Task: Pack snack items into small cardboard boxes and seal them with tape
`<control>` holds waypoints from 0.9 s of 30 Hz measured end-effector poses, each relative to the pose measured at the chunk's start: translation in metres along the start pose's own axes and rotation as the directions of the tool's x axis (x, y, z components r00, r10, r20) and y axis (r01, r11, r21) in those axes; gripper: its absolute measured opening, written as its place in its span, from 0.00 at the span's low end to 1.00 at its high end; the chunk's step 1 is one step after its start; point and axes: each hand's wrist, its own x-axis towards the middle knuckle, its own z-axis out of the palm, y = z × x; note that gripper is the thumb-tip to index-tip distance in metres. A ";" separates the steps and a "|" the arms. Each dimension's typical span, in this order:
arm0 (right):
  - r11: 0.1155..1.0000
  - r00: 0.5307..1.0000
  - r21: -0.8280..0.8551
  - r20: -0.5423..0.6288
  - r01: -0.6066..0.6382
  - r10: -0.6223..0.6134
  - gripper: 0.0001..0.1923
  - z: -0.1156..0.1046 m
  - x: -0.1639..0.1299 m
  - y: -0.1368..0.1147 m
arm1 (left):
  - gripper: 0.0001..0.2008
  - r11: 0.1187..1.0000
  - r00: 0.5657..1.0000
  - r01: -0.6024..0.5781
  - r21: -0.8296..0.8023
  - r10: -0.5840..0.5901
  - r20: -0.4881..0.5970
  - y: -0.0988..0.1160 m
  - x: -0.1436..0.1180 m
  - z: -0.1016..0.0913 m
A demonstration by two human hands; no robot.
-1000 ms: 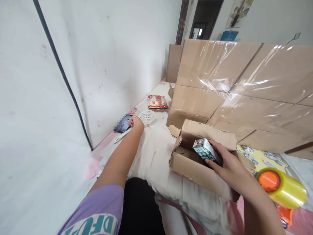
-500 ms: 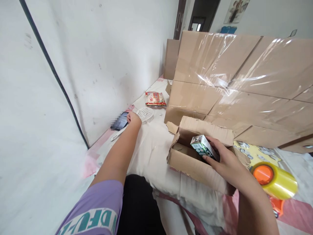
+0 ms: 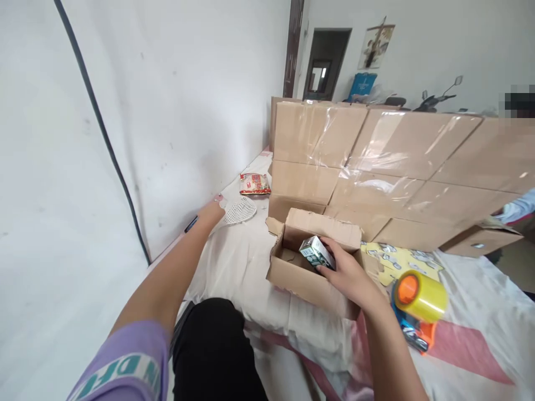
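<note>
My right hand [image 3: 340, 270] grips a small green and white box [image 3: 316, 252], thumb on its near side and fingers over the far side. It is tilted inside an open cardboard box [image 3: 307, 287] with torn flaps. My left hand [image 3: 212, 211] reaches out by the wall, its fingers hidden from view. Just right of it lies a white perforated paddle [image 3: 240, 211], its handle hidden by the arm. A dark phone-like device [image 3: 191, 224] shows only as a narrow strip left of the wrist. A red and clear food packet [image 3: 254, 184] lies beyond.
Large taped cardboard [image 3: 309, 133] stands across the far side of the cloth-covered bed. To the right, a yellow tape roll [image 3: 426, 298] sits above an orange and blue dispenser [image 3: 418, 333]. A yellow patterned cloth [image 3: 397, 262] lies behind it. The white wall [image 3: 104, 223] borders the left.
The view has shifted, showing more of the room. My left hand has moved slightly, and the device beside it now shows only a thin strip. My right hand still holds the small box.
</note>
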 end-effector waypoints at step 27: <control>0.694 0.978 -0.704 0.207 0.151 -0.003 0.26 0.020 -0.037 -0.044 | 0.11 0.844 0.867 -0.325 -0.427 0.446 0.222 0.081 -0.182 0.007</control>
